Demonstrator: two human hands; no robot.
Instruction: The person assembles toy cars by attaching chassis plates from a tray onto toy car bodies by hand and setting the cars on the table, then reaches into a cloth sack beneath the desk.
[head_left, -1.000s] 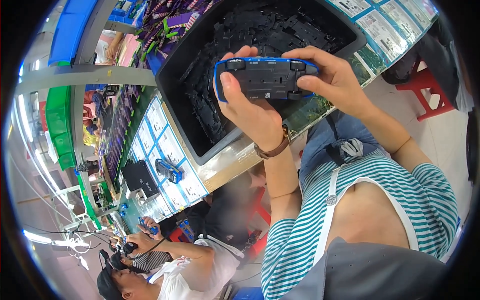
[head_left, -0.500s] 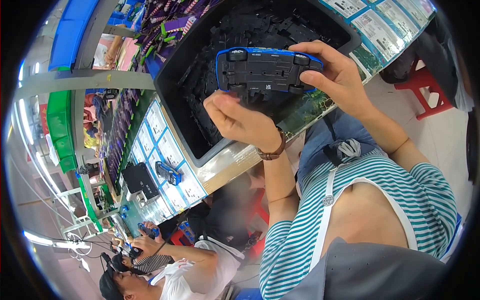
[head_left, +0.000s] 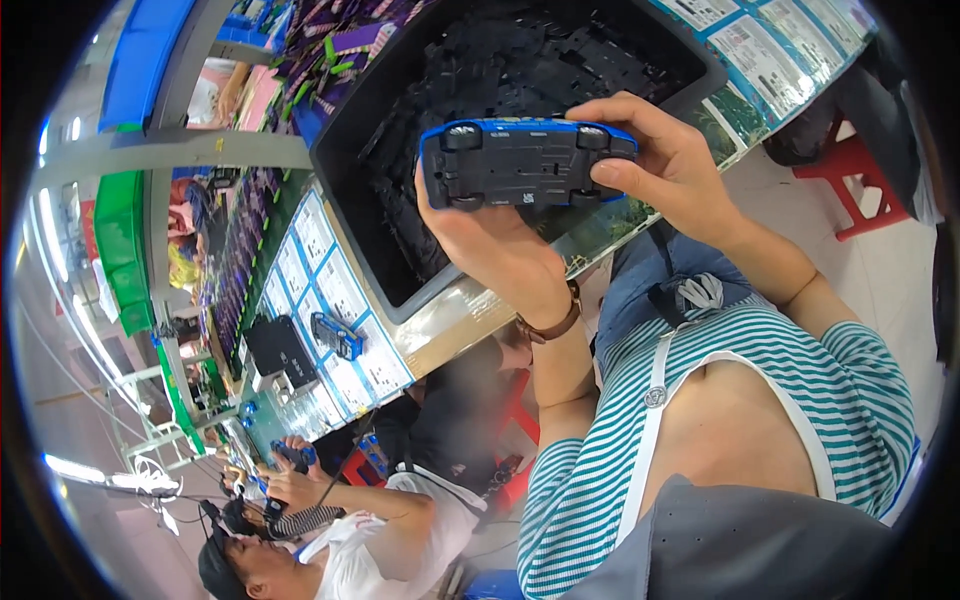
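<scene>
A blue toy car (head_left: 512, 165) is held upside down over a dark bin, its black chassis plate and wheels facing me. My right hand (head_left: 655, 160) pinches its right end, thumb on the underside and fingers along the far edge. Against the car's left end and lower edge lies my left hand (head_left: 485, 245), a brown band on its wrist. Most of the left fingers are hidden behind the car, which sits between both hands.
The large dark bin (head_left: 345, 225) contains many black plastic parts. On the left, another blue toy car (head_left: 336, 336) lies on paper sheets beside a black box (head_left: 280, 350). A co-worker (head_left: 380, 530) handles something at lower left. A red stool (head_left: 850, 185) stands at right.
The toy car has come slightly nearer and left. My left hand, earlier closed below its left end, has moved up and round behind that end. My right hand keeps its grip.
</scene>
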